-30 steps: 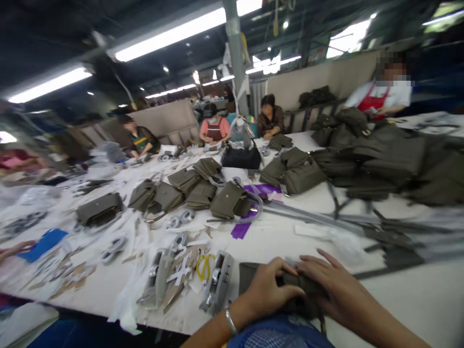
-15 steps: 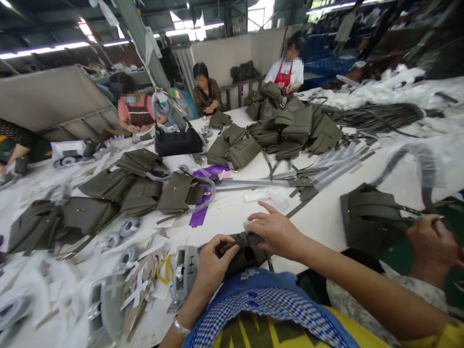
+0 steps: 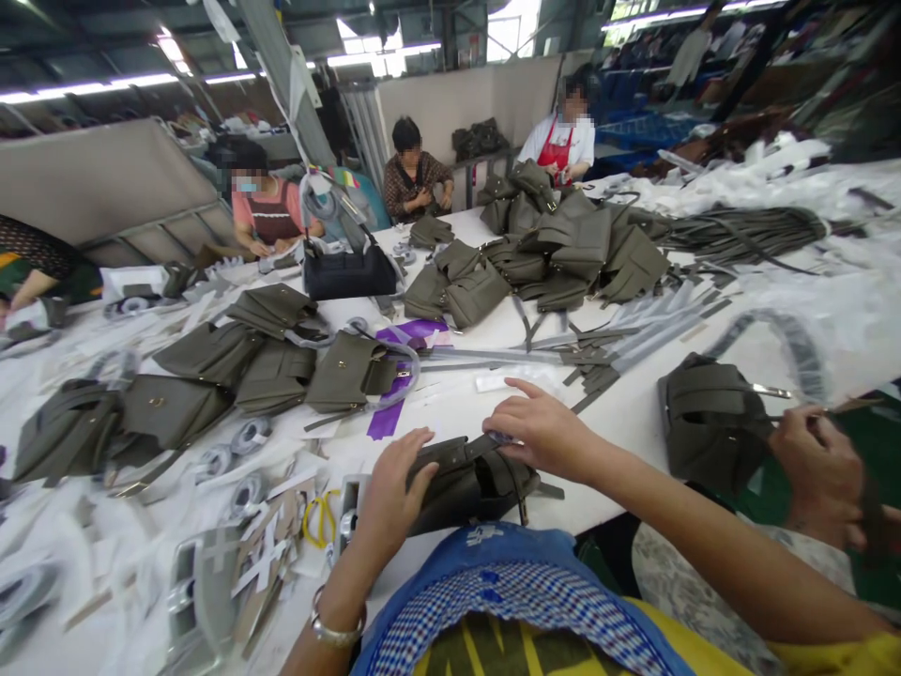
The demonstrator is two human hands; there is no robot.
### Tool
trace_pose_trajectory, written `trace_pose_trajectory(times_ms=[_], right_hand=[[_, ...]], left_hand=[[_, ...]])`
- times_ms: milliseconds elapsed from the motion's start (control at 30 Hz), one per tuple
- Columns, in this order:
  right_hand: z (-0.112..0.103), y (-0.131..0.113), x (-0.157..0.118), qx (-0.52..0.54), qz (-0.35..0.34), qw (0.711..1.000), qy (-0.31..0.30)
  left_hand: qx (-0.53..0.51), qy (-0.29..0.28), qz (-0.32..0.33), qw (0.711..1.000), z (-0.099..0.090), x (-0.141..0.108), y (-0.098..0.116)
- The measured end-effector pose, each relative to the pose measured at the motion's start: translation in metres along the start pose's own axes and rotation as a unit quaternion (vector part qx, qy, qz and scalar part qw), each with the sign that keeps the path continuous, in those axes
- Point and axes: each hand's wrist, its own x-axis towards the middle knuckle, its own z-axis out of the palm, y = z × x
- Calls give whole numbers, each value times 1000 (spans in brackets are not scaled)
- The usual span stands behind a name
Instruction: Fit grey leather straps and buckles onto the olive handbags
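Observation:
A dark olive bag (image 3: 457, 493) lies on the table right in front of my body, a strap running across its top. At its left end is my left hand (image 3: 394, 483), thumb and fingers apart, touching the bag's edge. My right hand (image 3: 539, 427) is at the right part of the strap, thumb and index finger closed on it, with the other fingers raised. A small shiny piece shows at those fingertips, too small to name.
Olive bags (image 3: 271, 376) spread over the left, with a larger pile (image 3: 563, 239) behind. Tape dispensers (image 3: 207, 591) and yellow-handled scissors (image 3: 320, 521) sit at left. A neighbour's hands (image 3: 820, 469) work beside a bag (image 3: 714, 422) at right. People sit across the table.
My left hand has opened and moved left and up from the strap. More of the bag shows between my hands. The neighbour's hands at right have shifted slightly left.

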Motion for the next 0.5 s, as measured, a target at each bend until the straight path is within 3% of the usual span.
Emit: trace_pose_trajectory(times_ms=[67,167,233,300,400,500], right_hand=[[-2,1,3,-20,-16,1000,7],[-6,5,-3,-31,13,999,17],[-9,9,-13,-21,66,998,-1],[-11,9,-24,-5,122,991,-58],[-7,2,-35,26,154,975,-158],[7,-7,-34,60,192,963,-181]], left_hand=[[-18,-72,56,996,7,12,7],[-28,-106,52,993,14,17,-2],[-31,-88,32,995,18,13,-12],[-45,-60,27,997,23,7,-17],[-72,-20,45,996,34,1,-10],[-83,2,56,995,42,-2,3]])
